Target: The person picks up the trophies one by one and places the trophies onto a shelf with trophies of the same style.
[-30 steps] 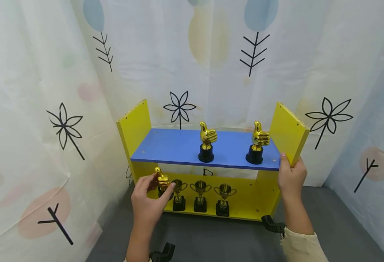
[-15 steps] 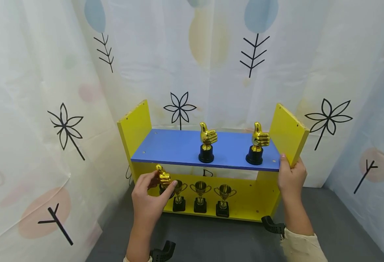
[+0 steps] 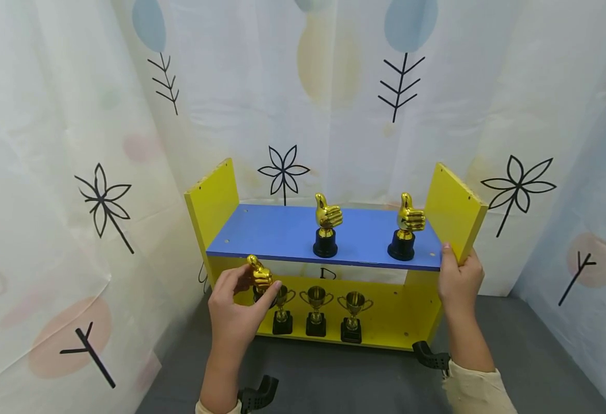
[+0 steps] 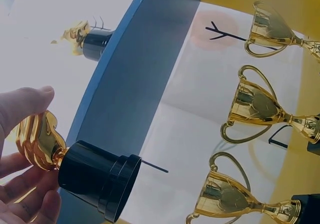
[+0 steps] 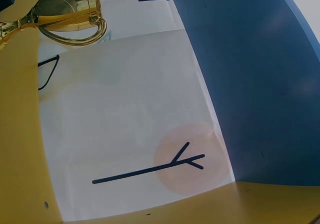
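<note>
My left hand (image 3: pixel 236 313) holds a gold thumbs-up trophy (image 3: pixel 263 279) in front of the left part of the shelf unit. In the left wrist view the fingers grip its gold top, and the black base (image 4: pixel 95 179) points away from them. My right hand (image 3: pixel 459 282) grips the lower front edge of the yellow right side panel (image 3: pixel 455 210). Two more thumbs-up trophies, one in the middle (image 3: pixel 326 227) and one at the right (image 3: pixel 404 227), stand upright on the blue shelf (image 3: pixel 272 230). The right hand is out of its own wrist view.
On the yellow bottom board (image 3: pixel 386 322) stand three gold cups: a left cup (image 3: pixel 282 310), a middle cup (image 3: pixel 316 310) and a right cup (image 3: pixel 353 316). A yellow left side panel (image 3: pixel 212 201) rises beside the blue shelf. Printed curtains hang behind the unit, which stands on a grey surface (image 3: pixel 334 379).
My left hand has raised the thumbs-up trophy slightly and shifted it a little to the right. The right hand stays on the side panel.
</note>
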Motion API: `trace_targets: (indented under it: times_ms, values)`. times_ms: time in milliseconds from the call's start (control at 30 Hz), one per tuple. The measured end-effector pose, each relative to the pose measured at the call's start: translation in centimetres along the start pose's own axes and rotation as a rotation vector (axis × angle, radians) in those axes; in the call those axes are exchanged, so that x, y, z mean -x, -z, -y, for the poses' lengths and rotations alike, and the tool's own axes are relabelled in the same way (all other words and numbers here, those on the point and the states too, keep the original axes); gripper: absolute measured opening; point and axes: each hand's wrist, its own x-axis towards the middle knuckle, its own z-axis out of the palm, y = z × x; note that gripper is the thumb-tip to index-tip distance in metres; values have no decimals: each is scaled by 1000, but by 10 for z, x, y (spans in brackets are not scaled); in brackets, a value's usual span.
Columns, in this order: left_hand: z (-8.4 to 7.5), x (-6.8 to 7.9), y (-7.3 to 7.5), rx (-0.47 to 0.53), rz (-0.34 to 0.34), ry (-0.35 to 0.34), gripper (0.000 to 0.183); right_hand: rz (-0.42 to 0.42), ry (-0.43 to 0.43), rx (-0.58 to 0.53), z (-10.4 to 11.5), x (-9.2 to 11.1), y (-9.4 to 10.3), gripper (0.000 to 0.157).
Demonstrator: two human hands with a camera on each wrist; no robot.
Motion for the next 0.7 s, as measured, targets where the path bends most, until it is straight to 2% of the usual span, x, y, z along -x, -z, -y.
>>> trace_targets:
  times_ms: [400, 700]
  values:
    - [-5, -6, -1, 15, -20, -61, 58, -12, 14, -4, 1, 1, 0, 46]
    - [-9, -12, -1, 22, -24, -72, 57, -2, 9, 0, 1, 1, 0, 46]
